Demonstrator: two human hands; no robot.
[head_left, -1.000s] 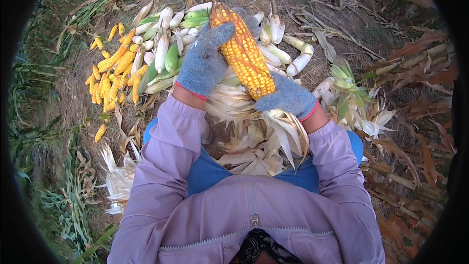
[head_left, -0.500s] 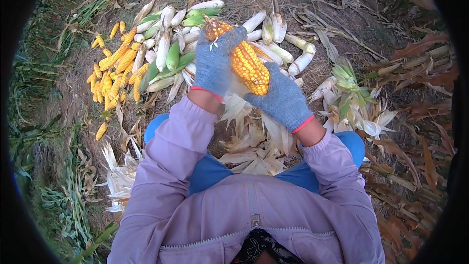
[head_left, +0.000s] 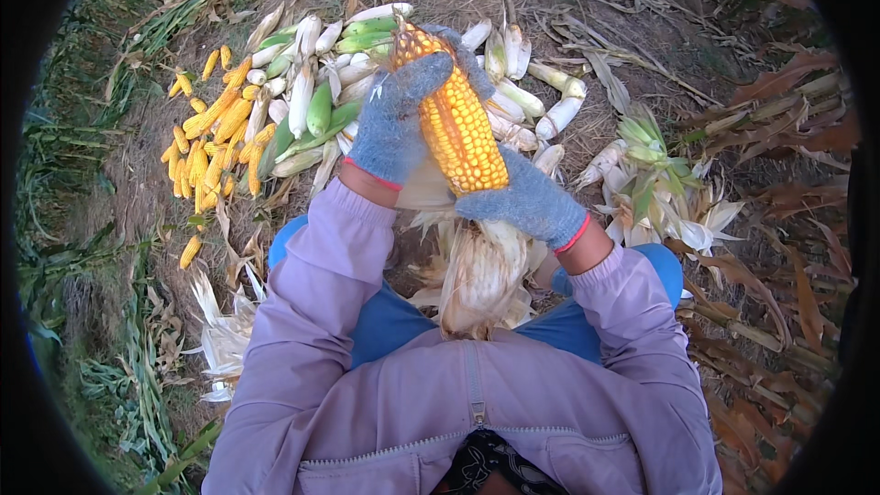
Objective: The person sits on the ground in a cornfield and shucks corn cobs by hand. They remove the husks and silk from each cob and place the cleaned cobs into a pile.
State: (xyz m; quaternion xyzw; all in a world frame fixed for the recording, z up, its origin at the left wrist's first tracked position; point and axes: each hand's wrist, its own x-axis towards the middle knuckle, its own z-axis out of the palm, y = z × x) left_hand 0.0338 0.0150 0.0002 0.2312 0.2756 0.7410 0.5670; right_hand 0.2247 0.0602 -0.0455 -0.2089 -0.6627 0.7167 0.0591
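Observation:
A large yellow ear of corn, its rows of kernels bare, is held up between both hands, tilted with its tip to the upper left. My left hand, in a grey knit glove with a red cuff, is closed around the tip end, thumb across the front and fingers behind. The gloved right hand grips the lower end, its fingers partly hidden. Peeled-back pale husk hangs below that hand toward my lap. How the husk joins the ear is covered by the right hand.
Bare yellow ears lie heaped on the ground at left. Beside them, ears in white and green husks spread across the far middle. Loose husks lie at left and right. Dry corn stalks edge the right side.
The peeled husk now hangs beneath the right hand, where it did not show before. The ear has risen closer to view, and the left hand has shifted slightly left.

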